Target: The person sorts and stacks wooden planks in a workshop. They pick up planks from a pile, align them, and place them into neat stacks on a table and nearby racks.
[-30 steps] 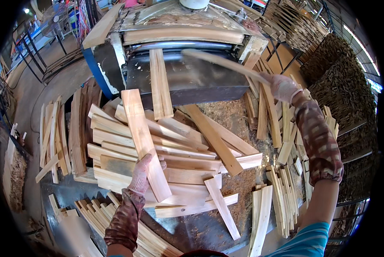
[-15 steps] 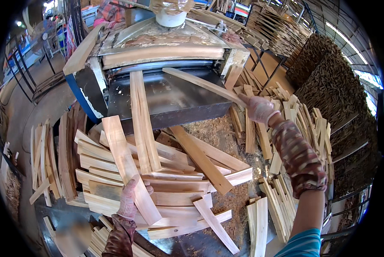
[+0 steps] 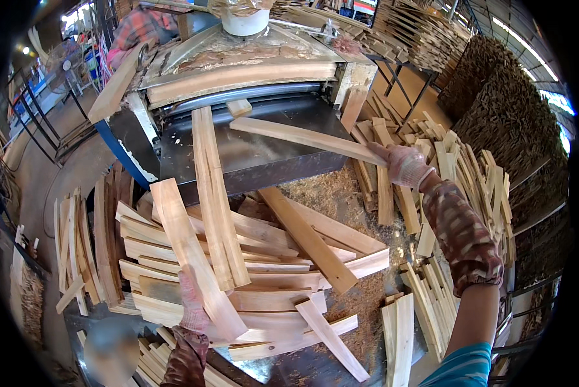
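My left hand (image 3: 192, 302), in a pale knitted glove, is closed on the lower part of a flat, light wooden board (image 3: 185, 235) tilted over the pile. My right hand (image 3: 408, 168), gloved too, grips the near end of a long narrow wooden strip (image 3: 302, 137); its far end lies over the machine's dark metal table (image 3: 270, 164). Beyond that end, a short wooden block (image 3: 239, 108) rests by the roller (image 3: 238, 97). Between my hands a long piece (image 3: 218, 193), marked by a lengthwise line, runs from the roller out over the pile; whether it is one board or two I cannot tell.
Below the machine (image 3: 244, 71) lies a pile of boards (image 3: 270, 300), with a browner board (image 3: 309, 238) slanting across it. Sawdust (image 3: 328, 193) covers the surface beside it. More boards (image 3: 425, 303) stand right; others (image 3: 76, 245) left. A person in a checked shirt (image 3: 144, 32) is behind the machine.
The strip in my right hand has come back from the roller, its far end swinging left and nearer. The short block has come into view. The long piece reaches farther out over the pile.
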`<state>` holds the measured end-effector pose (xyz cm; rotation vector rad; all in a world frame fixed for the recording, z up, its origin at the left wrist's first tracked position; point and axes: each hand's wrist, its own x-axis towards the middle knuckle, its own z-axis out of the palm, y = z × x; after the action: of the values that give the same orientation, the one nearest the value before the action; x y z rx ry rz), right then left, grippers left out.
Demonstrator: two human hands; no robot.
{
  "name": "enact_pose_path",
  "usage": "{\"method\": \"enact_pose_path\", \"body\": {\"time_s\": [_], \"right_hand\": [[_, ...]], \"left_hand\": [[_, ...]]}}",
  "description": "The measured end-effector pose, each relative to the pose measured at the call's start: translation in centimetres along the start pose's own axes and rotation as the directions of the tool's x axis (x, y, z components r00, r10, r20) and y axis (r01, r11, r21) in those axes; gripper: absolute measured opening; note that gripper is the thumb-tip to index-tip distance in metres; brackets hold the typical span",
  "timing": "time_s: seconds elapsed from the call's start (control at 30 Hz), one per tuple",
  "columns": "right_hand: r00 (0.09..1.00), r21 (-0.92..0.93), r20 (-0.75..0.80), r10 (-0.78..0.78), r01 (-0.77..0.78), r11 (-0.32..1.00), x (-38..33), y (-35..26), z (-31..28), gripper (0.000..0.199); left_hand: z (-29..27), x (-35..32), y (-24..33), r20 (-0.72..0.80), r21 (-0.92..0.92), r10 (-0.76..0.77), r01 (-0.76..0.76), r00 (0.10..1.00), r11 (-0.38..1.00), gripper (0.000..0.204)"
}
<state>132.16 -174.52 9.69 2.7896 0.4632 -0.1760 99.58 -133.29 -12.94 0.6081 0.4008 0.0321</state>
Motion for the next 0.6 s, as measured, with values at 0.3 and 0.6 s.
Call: {"method": "enact_pose_path", "body": {"time_s": [0.3,0.6], "right_hand": [[0.986,-0.17,-0.165,0.035,-0.063,0.983,-2.4,2.6,-0.7,0.057],[0.999,-0.074,-0.049,0.009,-0.013,0.997,-11.5,-2.0,5.5,0.067]], "left_hand": [[-2.6,0.9,-0.2,-0.08,-0.084,-0.021,0.014,0.997,0.996,0.086],[-2.2,1.2,0.5,-0.046,-0.052,-0.028,0.026,0.999,0.998,0.089]]}}
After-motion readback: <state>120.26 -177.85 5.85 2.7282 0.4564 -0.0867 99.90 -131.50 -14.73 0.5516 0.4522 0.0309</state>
